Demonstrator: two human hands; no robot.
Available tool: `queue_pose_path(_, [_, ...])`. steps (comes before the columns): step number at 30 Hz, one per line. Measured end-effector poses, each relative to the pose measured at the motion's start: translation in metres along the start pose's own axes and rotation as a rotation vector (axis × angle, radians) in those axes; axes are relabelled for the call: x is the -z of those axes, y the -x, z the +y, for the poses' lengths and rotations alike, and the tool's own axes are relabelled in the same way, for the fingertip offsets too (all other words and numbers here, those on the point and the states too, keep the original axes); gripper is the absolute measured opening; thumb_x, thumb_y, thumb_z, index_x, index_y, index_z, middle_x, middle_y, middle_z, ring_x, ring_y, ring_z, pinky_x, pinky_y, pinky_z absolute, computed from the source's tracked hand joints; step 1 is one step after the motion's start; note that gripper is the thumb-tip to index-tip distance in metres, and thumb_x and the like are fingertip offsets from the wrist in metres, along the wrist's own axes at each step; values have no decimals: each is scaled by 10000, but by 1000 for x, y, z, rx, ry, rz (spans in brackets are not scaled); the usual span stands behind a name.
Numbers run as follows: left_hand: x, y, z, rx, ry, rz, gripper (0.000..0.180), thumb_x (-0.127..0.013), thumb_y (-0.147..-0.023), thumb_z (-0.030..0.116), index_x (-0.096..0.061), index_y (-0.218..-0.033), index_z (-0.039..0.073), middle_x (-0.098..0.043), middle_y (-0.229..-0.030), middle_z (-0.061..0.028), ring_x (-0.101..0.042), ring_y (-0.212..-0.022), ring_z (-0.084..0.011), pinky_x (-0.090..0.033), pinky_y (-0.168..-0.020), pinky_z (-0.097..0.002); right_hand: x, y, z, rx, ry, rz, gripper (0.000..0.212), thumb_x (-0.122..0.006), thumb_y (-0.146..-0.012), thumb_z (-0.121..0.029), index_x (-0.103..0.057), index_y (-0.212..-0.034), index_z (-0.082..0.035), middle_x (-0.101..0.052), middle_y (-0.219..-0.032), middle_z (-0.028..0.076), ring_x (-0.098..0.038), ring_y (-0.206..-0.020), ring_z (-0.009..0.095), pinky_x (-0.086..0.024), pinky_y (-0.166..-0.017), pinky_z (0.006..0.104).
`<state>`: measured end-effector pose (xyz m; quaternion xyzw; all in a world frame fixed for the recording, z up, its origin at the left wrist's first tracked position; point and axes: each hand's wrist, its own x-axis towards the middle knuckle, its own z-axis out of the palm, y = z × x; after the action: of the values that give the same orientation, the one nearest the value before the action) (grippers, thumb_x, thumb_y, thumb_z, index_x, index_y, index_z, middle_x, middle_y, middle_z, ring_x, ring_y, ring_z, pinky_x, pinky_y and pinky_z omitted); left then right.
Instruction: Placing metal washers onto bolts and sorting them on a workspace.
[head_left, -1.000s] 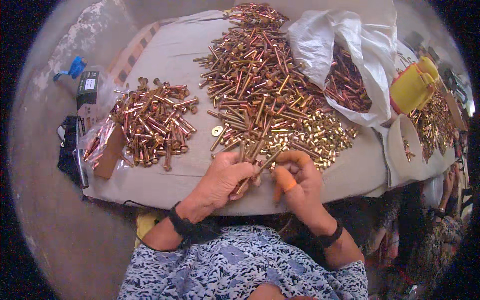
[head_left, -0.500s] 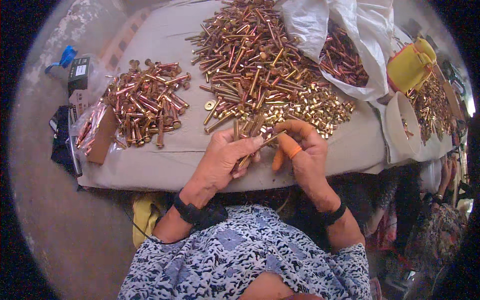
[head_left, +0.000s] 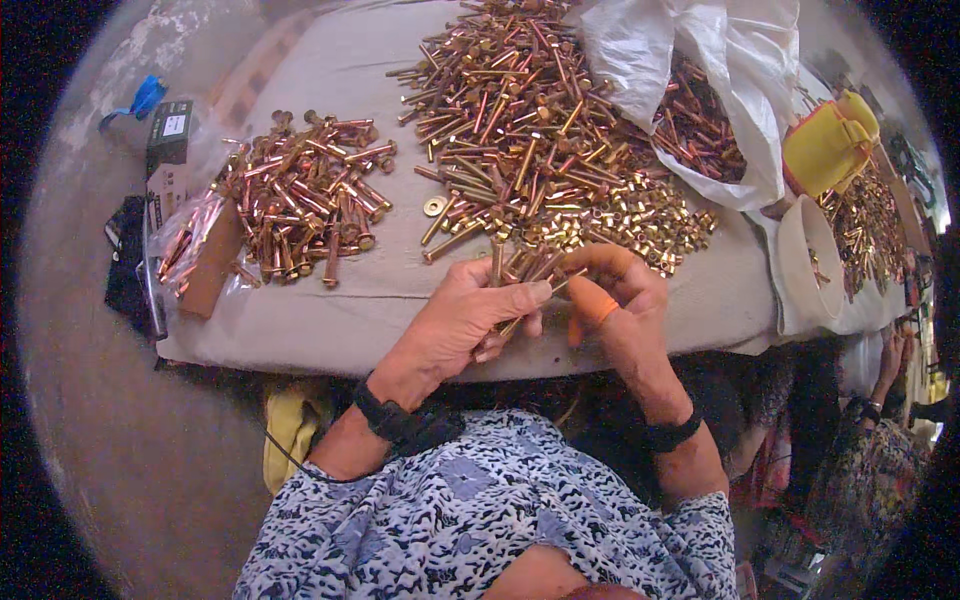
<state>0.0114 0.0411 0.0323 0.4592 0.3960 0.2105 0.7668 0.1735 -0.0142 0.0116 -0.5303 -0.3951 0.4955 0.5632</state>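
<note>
Several brass-coloured bolts (head_left: 522, 264) are bunched in my left hand (head_left: 465, 318), its thumb pressed over them. One bolt (head_left: 566, 279) points out to the right, between the thumb and forefinger of my right hand (head_left: 632, 305). Orange covers sit on those right fingertips, which are closed round the bolt's end; any small part pinched there is hidden. Just beyond both hands lies a heap of short golden nuts or sleeves (head_left: 655, 220). It runs into a tall pile of long bolts (head_left: 500, 120) behind.
A second pile of bolts (head_left: 300, 205) lies left, beside a brown cardboard piece (head_left: 211, 262) and a dark box (head_left: 170, 130). A washer (head_left: 434, 206) rests between the piles. Rightward are a white sack (head_left: 745, 120), a white tub (head_left: 806, 255) and a yellow container (head_left: 826, 150). Another person's arm (head_left: 886, 365) shows far right.
Both hands have shifted slightly right in the picture, as has most of the table scene. The left hand still grips the bolts, and the right fingers stay at the one bolt's end.
</note>
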Motion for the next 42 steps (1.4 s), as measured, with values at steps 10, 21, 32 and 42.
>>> queue_pose_path(10, [-1, 0, 3, 24, -61, -94, 255, -646, -788, 255, -567, -882, 32, -550, -611, -11, -384, -378, -22, -265, -303, -172, 2, -3, 12, 0, -17, 27, 210, -610, -743, -106, -583, -924, -3, -611, -746, 65, -576, -636, 143, -480, -570, 272])
queue_pose_path(21, [9, -5, -11, -9, 193, -25, 182, -622, -794, 172, -545, -896, 43, -566, -690, -29, -491, -489, -65, -399, -394, -195, -5, -2, 3, 403, -47, 264, 142, -571, -798, -57, -518, -927, -35, -585, -760, 61, -583, -642, 152, -469, -591, 268])
queue_pose_path(32, [10, -2, -6, -69, 396, -70, 203, -596, -796, 110, -552, -967, 10, -610, -780, -75, -605, -628, -138, -521, -519, -249, 1, 2, 5, 758, 512, -115, 194, -607, -756, -183, -601, -898, -51, -615, -906, 107, -586, -841, 262, -459, -740, 354])
queue_pose_path(42, [43, 23, 2, -130, 126, 180, 210, -619, -767, 93, -525, -929, -2, -609, -719, -110, -568, -493, -131, -459, -401, -229, 11, 1, 2, 657, 696, 202, 122, -596, -766, -80, -610, -882, -46, -607, -807, 120, -586, -734, 277, -468, -668, 337])
